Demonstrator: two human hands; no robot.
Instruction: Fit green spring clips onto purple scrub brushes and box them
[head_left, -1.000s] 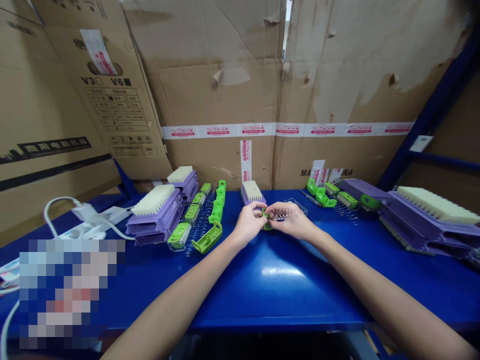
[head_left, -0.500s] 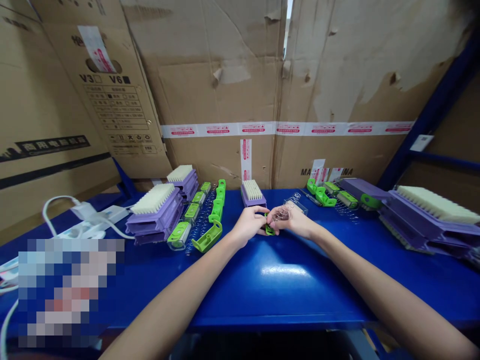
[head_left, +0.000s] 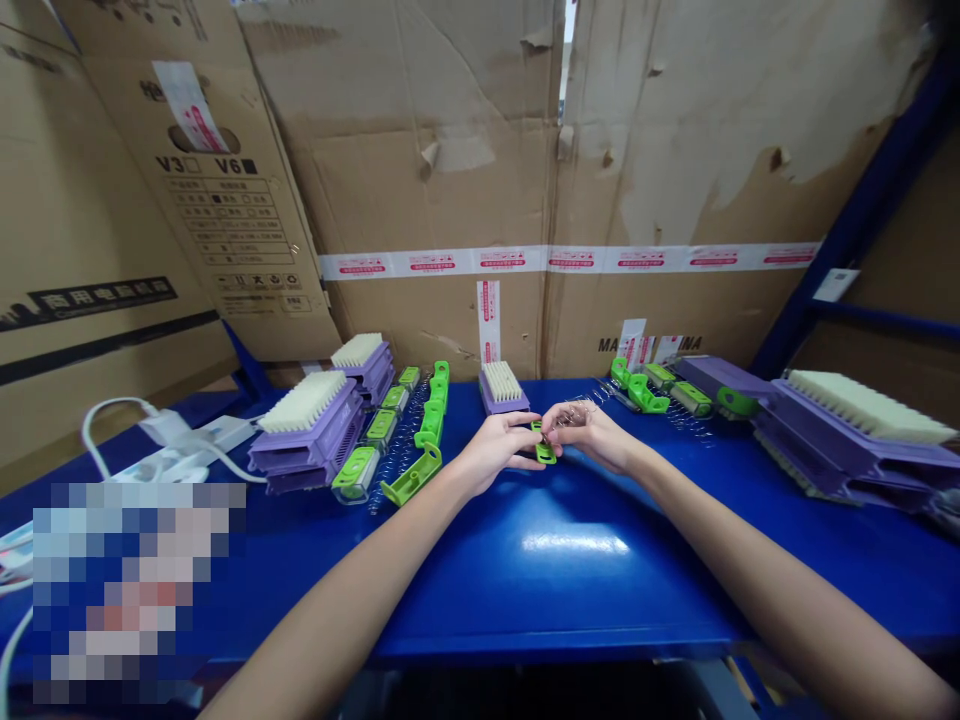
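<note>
At the middle of the blue table, my left hand point(head_left: 491, 455) is closed with its fingertips on a small green plastic part point(head_left: 545, 454). My right hand point(head_left: 592, 440) meets it from the other side, thumb and index finger pinched at the top of that part. Thin metal coil springs point(head_left: 576, 412) show at the right hand's fingers and seem held there; exactly how is hard to see. Just behind the left hand stands a purple brush head point(head_left: 504, 390) with cream bristles.
Left are stacked purple brush heads point(head_left: 304, 425), clear-and-green cases point(head_left: 356, 472), loose springs point(head_left: 390, 455) and curved green parts point(head_left: 414, 475). A white power strip point(head_left: 180, 455) lies beyond them. At right are more green parts point(head_left: 646, 394) and brush heads point(head_left: 862, 430). Cardboard point(head_left: 435, 200) walls the back.
The right hand has risen slightly and turned, with its springs further back. More of the green part shows between the hands. The clear object behind the right hand is no longer plainly visible.
</note>
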